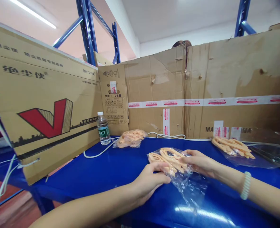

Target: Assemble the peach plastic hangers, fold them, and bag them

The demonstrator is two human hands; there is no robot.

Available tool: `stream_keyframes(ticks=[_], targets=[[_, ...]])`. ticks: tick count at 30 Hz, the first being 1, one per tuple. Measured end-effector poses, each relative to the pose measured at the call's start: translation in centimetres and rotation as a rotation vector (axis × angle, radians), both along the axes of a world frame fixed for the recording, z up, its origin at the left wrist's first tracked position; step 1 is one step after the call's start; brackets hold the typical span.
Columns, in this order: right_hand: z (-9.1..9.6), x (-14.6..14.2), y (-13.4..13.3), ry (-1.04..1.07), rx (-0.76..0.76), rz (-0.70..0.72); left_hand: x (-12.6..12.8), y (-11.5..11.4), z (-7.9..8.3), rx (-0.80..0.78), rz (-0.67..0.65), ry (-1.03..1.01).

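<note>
A clear plastic bag (169, 160) holds several peach-coloured looped pieces whose kind I cannot make out. My left hand (151, 179) grips the bag's lower left side, thumb and fingers closed on it. On the right side of the same bag, my right hand (198, 161) pinches the plastic and the pieces' edge. The bag's loose, crumpled end hangs toward me over the blue tabletop (130, 167). Farther right lies another bag of similar peach pieces (233, 147), and a third bag (130, 138) rests at the back left, both apart from my hands.
A water bottle (103, 129) stands at the back left beside a large cardboard box (54, 95). Cardboard panels (156, 88) wall off the back. A white cable (98, 156) runs along the rear of the table. The top of a person's head (181, 43) shows behind the cardboard.
</note>
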State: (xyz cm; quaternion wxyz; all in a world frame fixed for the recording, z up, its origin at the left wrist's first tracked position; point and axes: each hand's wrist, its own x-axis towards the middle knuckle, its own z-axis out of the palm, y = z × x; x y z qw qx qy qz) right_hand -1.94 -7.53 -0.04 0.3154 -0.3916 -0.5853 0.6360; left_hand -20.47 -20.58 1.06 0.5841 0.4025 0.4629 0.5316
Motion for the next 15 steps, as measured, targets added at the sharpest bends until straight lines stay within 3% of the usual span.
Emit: stream_keyframes(ticks=[3, 5, 8, 9, 11, 12, 15], targets=[[0.4, 0.5, 0.4, -0.19, 0.123, -0.019, -0.8, -0.7, 0.8, -0.064, -0.089, 0.032], [0.8, 1.0, 0.8, -0.314, 0.264, 0.004, -1.7, -1.0, 1.6, -0.088, -0.226, 0.121], [1.5, 1.8, 1.6, -0.427, 0.466, 0.044, -3.4, -0.8, 3.3, 0.018, -0.506, 0.509], [1.8, 2.1, 1.8, -0.442, 0.507, 0.022, -4.0, -0.4, 4.0, 0.148, -0.492, 0.723], [2.6, 2.8, 2.0, -0.456, 0.553, -0.057, -5.2, 1.1, 5.3, 0.516, -0.247, 1.073], [3.1, 3.1, 2.0, -0.453, 0.567, -0.091, -5.7, 2.2, 5.7, 0.637, -0.181, 1.143], [5.1, 4.3, 1.3, -0.432, 0.642, -0.086, -6.9, 5.9, 5.4, 0.766, -0.263, 1.128]])
